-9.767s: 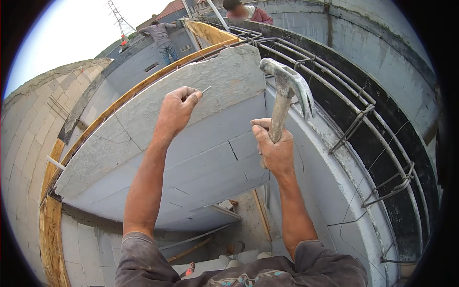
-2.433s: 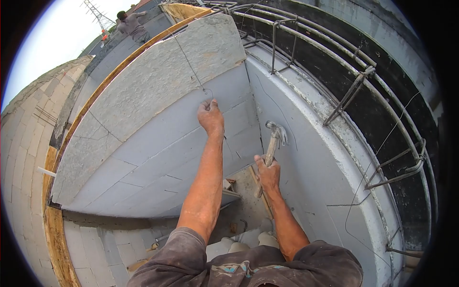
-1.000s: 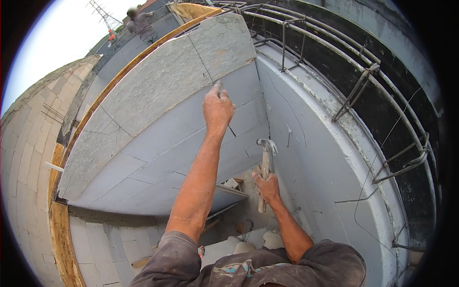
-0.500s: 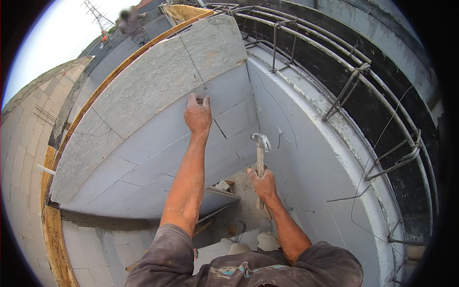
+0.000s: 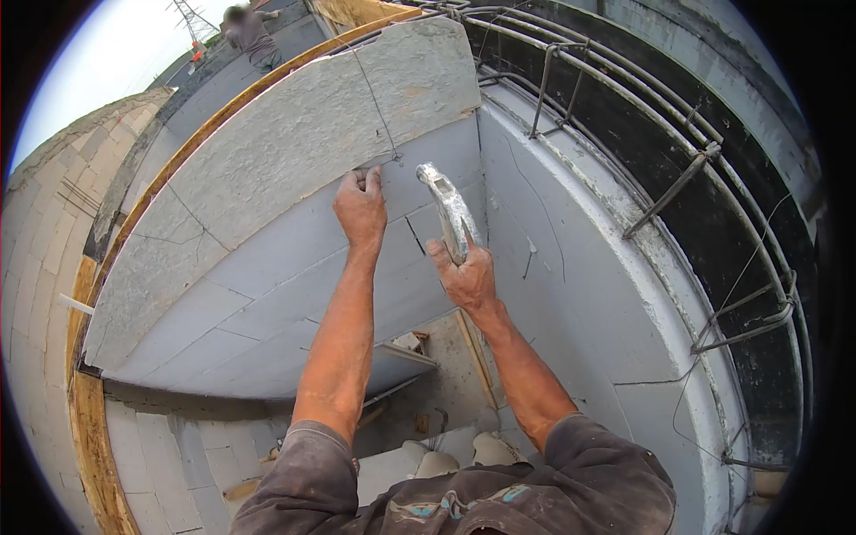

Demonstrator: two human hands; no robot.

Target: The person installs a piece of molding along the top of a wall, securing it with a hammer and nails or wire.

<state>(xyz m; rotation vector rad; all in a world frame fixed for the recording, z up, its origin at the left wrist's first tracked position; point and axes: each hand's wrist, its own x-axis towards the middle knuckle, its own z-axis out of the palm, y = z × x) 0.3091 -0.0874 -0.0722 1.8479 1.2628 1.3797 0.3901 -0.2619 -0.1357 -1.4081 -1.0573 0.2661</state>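
My left hand (image 5: 361,209) is raised against the block wall (image 5: 294,285), just below the rough concrete band (image 5: 294,125). Its fingers are pinched together at a thin wire; what else they hold is too small to make out. A tie wire (image 5: 374,98) runs down the concrete to a small loop just right of the fingertips. My right hand (image 5: 468,272) is wrapped round a hammer (image 5: 448,203), its metal head pointing up and left, apart from the wall. Most of the handle is hidden by the hand.
Bent rebar (image 5: 655,111) curves along the top of the right wall (image 5: 571,267). A wooden board (image 5: 89,437) edges the left side. Another person (image 5: 250,37) is far off at the upper left. A plank (image 5: 476,357) leans below.
My right hand has risen with the hammer, whose head is now nearer my left hand and turned. My left hand has shifted slightly left relative to the wire loop.
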